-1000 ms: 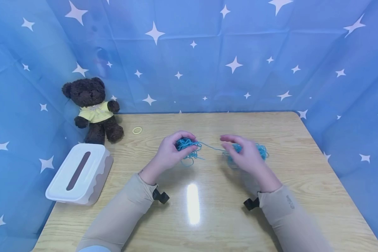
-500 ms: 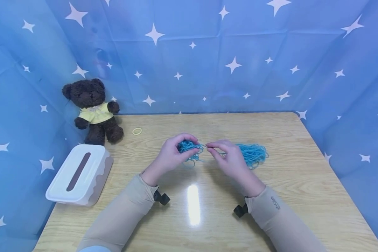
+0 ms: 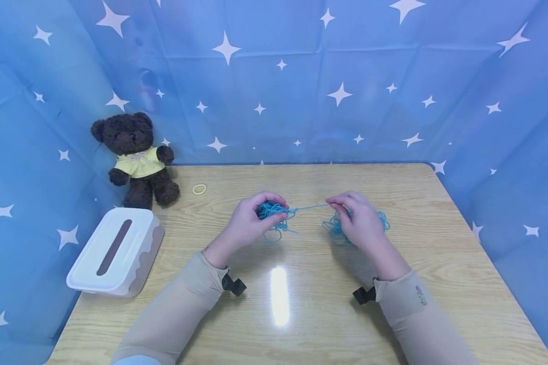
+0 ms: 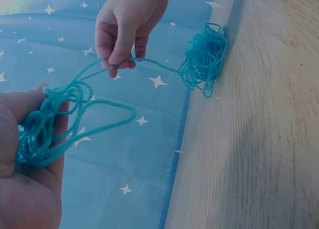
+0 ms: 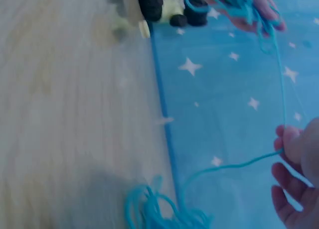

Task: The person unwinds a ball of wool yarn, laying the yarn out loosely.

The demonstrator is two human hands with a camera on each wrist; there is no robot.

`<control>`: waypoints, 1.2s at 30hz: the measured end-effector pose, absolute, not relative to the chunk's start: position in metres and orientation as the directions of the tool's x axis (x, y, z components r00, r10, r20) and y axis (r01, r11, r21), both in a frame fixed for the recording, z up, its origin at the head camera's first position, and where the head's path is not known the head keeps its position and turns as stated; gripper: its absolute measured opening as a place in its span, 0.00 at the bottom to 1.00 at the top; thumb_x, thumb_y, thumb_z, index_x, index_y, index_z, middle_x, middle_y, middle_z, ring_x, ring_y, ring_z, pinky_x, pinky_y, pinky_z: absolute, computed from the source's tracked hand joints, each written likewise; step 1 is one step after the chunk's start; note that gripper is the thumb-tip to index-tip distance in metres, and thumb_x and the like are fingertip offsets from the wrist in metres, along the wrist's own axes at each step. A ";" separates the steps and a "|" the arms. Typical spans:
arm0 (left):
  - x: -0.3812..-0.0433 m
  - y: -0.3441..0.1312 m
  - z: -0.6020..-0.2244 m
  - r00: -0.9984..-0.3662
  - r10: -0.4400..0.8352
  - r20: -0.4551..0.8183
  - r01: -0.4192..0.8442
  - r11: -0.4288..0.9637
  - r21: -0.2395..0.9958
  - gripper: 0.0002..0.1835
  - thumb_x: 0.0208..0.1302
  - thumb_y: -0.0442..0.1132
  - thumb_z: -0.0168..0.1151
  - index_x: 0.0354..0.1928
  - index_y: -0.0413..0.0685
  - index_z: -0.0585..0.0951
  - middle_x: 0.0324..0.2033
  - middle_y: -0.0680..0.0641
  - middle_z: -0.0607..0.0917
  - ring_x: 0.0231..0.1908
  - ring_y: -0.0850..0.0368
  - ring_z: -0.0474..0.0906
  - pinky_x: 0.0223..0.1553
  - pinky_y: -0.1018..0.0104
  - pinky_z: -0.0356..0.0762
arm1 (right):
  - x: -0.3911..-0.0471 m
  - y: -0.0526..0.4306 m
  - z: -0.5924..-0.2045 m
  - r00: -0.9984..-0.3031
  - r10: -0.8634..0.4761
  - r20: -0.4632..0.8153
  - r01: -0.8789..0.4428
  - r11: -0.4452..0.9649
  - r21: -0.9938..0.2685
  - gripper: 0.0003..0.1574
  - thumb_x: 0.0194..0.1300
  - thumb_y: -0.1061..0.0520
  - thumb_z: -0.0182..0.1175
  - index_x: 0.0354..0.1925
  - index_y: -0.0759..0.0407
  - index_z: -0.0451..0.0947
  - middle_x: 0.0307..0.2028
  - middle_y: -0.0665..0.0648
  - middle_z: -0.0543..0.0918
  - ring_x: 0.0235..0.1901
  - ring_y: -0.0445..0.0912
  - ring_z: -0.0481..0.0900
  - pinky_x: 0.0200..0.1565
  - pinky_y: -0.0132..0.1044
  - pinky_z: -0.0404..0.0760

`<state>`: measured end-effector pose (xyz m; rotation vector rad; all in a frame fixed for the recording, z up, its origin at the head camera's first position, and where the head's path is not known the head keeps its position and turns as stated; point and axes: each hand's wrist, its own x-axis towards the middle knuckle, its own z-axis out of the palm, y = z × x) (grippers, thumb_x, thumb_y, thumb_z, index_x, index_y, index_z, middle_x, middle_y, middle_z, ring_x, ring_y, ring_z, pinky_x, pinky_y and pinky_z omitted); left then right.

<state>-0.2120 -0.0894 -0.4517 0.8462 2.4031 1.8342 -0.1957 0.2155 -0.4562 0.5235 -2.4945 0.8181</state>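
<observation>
Left hand [image 3: 249, 221] curled round the left bundle [image 3: 270, 209] of blue yarn; right hand [image 3: 362, 221] pinching a strand [image 3: 312, 207] by thumb and fingertips.

Two bundles in all: one gripped, with loops trailing out, the right bundle [image 3: 335, 226] lying on the table [image 3: 310, 284], partly hidden by the right hand in the head view; yarn runs on to it from the pinch. To the left are one white box [image 3: 107, 218], one teddy bear [image 3: 139, 165] and, farther from the near side, one yellow ring [image 3: 199, 194]. The far edge, against one starry backdrop [image 3: 292, 96], is well apart from both hands. A broad stretch of wood separates the right bundle from the right edge; a narrower one separates box and left hand.
</observation>
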 end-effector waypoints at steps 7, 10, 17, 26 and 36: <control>-0.212 -0.090 -0.451 -0.868 0.417 0.268 0.370 0.187 0.910 0.11 0.73 0.41 0.75 0.54 0.56 0.89 0.53 0.51 0.94 0.48 0.57 0.92 0.50 0.67 0.91 | -0.196 0.235 -0.449 -0.817 -0.168 0.552 -0.436 0.807 -0.399 0.10 0.80 0.68 0.62 0.49 0.62 0.89 0.45 0.62 0.89 0.48 0.59 0.83 0.45 0.55 0.84; -0.211 -0.091 -0.450 -0.874 0.416 0.250 0.354 0.195 0.915 0.11 0.73 0.41 0.75 0.54 0.56 0.90 0.53 0.50 0.94 0.48 0.57 0.91 0.49 0.67 0.91 | -0.197 0.241 -0.446 -0.796 -0.156 0.585 -0.439 0.814 -0.380 0.08 0.79 0.68 0.62 0.48 0.64 0.89 0.44 0.64 0.89 0.48 0.62 0.82 0.47 0.58 0.84; -0.212 -0.091 -0.446 -0.884 0.414 0.218 0.331 0.224 0.917 0.11 0.71 0.41 0.77 0.53 0.57 0.92 0.48 0.49 0.95 0.39 0.58 0.89 0.39 0.68 0.88 | -0.200 0.255 -0.439 -0.790 -0.109 0.603 -0.402 0.836 -0.375 0.07 0.78 0.69 0.63 0.48 0.66 0.88 0.44 0.67 0.88 0.48 0.64 0.83 0.51 0.61 0.84; -0.212 -0.092 -0.446 -0.878 0.423 0.225 0.345 0.231 0.910 0.10 0.75 0.38 0.72 0.55 0.56 0.91 0.52 0.51 0.95 0.45 0.58 0.89 0.40 0.67 0.88 | -0.195 0.287 -0.429 -0.909 -0.063 0.413 -0.264 0.852 -0.451 0.11 0.83 0.64 0.58 0.52 0.63 0.88 0.50 0.65 0.87 0.51 0.63 0.82 0.52 0.63 0.80; -0.213 -0.092 -0.447 -0.895 0.377 0.237 0.339 0.231 0.912 0.11 0.74 0.34 0.71 0.52 0.58 0.92 0.52 0.51 0.95 0.42 0.58 0.87 0.37 0.70 0.83 | -0.198 0.321 -0.431 -0.991 -0.022 0.129 -0.078 0.888 -0.452 0.15 0.87 0.59 0.54 0.58 0.63 0.84 0.58 0.70 0.84 0.53 0.66 0.82 0.55 0.68 0.80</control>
